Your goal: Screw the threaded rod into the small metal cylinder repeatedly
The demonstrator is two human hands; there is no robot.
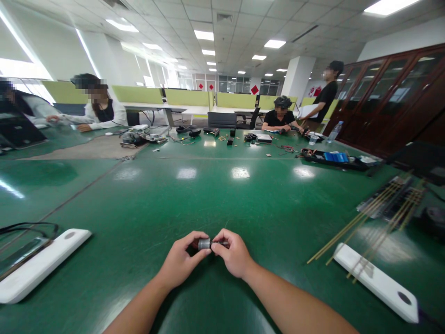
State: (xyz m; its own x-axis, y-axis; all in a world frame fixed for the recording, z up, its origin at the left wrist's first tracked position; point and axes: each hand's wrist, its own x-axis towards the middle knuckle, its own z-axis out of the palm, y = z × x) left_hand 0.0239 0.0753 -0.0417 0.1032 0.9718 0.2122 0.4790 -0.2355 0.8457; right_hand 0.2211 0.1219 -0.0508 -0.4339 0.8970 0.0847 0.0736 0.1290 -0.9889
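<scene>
Close to the table's near side, my left hand (pixel 181 260) is closed round a small silver metal cylinder (pixel 204 243), which looks like a small motor. Thumb and fingers grip it from the left, with something reddish-brown partly visible behind it. My right hand (pixel 233 254) pinches a thin dark rod-like piece (pixel 219 243) at the cylinder's right end. The two pieces meet or nearly meet between the hands; whether they are joined I cannot tell. Both hands are just above the green table (pixel 194 199).
White long devices lie at left (pixel 45 266) and right (pixel 377 283), thin yellowish sticks (pixel 358 222) beside the right one. A black tray (pixel 333 159) holds a blue item. A water bottle (pixel 334 132) and small parts stand farther back. Several other people are around the table's far side.
</scene>
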